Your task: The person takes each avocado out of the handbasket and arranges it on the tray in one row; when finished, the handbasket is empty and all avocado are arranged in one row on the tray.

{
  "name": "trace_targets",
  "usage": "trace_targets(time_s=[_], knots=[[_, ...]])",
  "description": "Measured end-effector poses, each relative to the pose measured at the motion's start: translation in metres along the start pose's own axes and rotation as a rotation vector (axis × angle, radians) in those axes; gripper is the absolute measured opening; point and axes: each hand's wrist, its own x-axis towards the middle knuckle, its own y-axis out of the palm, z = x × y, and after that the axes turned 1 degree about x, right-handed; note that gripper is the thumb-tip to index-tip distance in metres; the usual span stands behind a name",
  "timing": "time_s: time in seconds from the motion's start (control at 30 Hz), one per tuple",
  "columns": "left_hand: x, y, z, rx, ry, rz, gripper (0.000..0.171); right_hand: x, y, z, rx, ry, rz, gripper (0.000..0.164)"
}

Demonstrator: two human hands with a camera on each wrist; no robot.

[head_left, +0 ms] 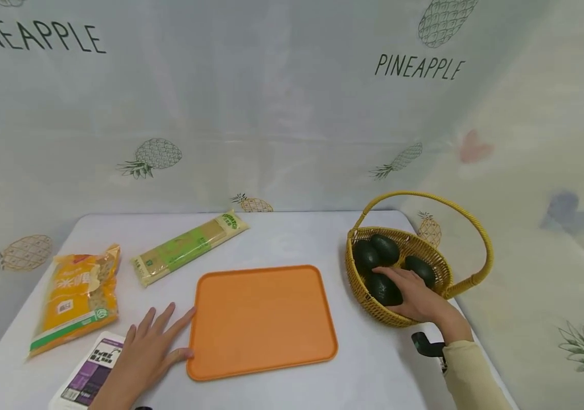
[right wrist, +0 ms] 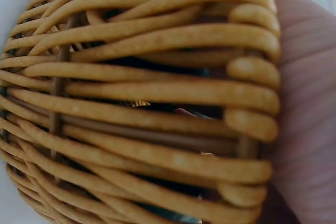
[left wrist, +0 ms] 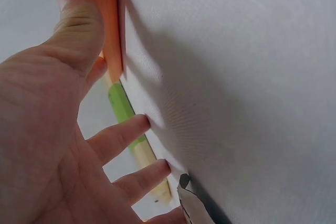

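My right hand (head_left: 417, 296) reaches into a yellow woven basket (head_left: 369, 304) with a tall handle. Its fingers and thumb span the nearest dark green avocado (head_left: 383, 289) and grip it inside the basket. Several avocados lie in there, two behind it and one to the right. In the right wrist view the basket's wall (right wrist: 157, 90) hides the fingertips; only part of the palm shows. My left hand (head_left: 146, 353) lies with fingers spread at the left edge of an orange tray (head_left: 263, 324); its thumb and index finger touch the rim.
Left of the tray lie a yellow-orange food bag (head_left: 74, 302) and a white-and-purple package (head_left: 92, 373), partly under the left forearm. A long green-and-tan packet (head_left: 189, 247) lies behind the tray. A pineapple-print curtain (head_left: 282, 114) hangs behind the white table (head_left: 374, 370).
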Motion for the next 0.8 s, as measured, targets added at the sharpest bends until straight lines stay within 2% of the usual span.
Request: trace_targets(time_s=[0.27,0.6,0.8], knots=[[0.006,-0.001,-0.007,-0.027,0.022,0.010,0.083,-0.012,-0.004,-0.006,0.005,0.012,-0.013,0.080],[0.003,-0.003,0.003,-0.007,-0.002,0.032,0.086,-0.008,-0.004,0.000,0.000,-0.041,-0.064,0.082],[0.003,0.000,0.004,-0.013,0.012,0.010,0.085,-0.008,-0.011,0.001,0.005,-0.010,-0.072,0.085]])
